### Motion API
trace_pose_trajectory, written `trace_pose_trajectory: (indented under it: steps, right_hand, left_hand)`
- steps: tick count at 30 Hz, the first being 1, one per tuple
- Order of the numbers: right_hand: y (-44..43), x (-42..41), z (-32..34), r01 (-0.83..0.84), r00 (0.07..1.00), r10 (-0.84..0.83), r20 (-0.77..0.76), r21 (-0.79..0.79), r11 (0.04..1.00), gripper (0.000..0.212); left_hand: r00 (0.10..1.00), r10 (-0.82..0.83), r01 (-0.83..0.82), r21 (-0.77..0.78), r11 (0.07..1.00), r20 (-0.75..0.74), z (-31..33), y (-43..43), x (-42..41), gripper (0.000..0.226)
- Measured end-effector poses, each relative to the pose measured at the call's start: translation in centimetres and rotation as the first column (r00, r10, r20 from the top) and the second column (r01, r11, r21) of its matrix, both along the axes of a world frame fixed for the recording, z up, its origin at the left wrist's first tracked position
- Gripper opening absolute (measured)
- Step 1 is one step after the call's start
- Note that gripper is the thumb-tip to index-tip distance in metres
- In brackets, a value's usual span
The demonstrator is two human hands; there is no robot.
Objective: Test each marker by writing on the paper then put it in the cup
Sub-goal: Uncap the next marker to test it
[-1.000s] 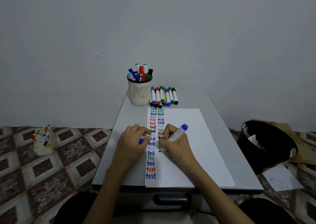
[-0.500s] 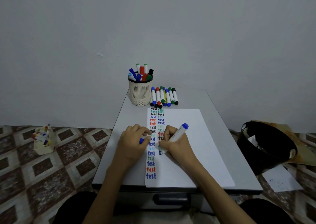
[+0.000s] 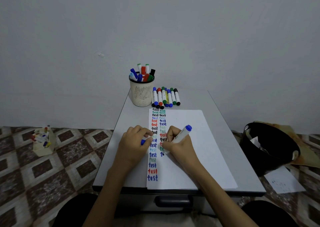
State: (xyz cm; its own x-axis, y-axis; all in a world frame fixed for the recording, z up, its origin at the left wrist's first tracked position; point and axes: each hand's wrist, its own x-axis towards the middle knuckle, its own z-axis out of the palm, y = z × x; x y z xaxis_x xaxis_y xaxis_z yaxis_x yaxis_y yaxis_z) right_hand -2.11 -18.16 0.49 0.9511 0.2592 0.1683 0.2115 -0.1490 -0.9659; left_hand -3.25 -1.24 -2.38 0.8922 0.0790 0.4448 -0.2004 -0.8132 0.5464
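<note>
We start with the grey desk (image 3: 133, 116), most of it covered by the white paper (image 3: 190, 157), which carries two columns of the word "test" in several colours down its left side. At the far end, just beyond the paper's top edge, stands the mesh cup (image 3: 141, 95), already crowded with upright pens, and touching its right side lies a row of markers (image 3: 166, 97) that we take to be awaiting their turn. Nearer us, the left hand (image 3: 133, 143) rests at the paper's left edge, its fingers curled round a small blue cap (image 3: 143, 142). The right hand (image 3: 180, 145) grasps the blue marker (image 3: 181, 134) in a writing hold, the butt tilted up and to the right, the tip hidden under the fingers and down on the sheet at the foot of the second column. Only the first blue letters show there, so we judge the writing step to be under way. Next, as we read it, the word wants finishing, the tip lifting, the cap pressing back on squarely, and then a forward reach to drop the pen among those already in the cup without knocking the row beside it.
</note>
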Motion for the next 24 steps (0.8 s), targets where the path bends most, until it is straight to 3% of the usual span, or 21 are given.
trace_pose_trajectory:
  steps: [12, 16, 20, 24]
  right_hand:
    - [-0.26, -0.13, 0.15, 0.001, 0.998, 0.005, -0.062, 0.090, 0.996, 0.035]
    - [-0.31, -0.13, 0.24, -0.020, 0.997, 0.028, -0.074, 0.103, 0.994, 0.037]
    - [-0.54, -0.33, 0.37, 0.003, 0.996, 0.012, -0.084, 0.174, 0.985, 0.036]
    - [-0.22, -0.27, 0.18, 0.028, 0.998, -0.019, -0.064, 0.143, 0.989, 0.034]
  left_hand:
    - [1.000, -0.002, 0.002, -0.013, 1.000, -0.006, 0.15, -0.05, -0.04, 0.029]
    - [1.000, 0.006, -0.006, -0.016, 1.000, 0.000, 0.22, -0.11, -0.13, 0.020]
    - [1.000, 0.005, -0.005, -0.016, 1.000, -0.020, 0.31, -0.15, -0.22, 0.028]
    - [0.999, 0.006, -0.007, -0.009, 1.000, -0.039, 0.34, -0.11, -0.16, 0.031]
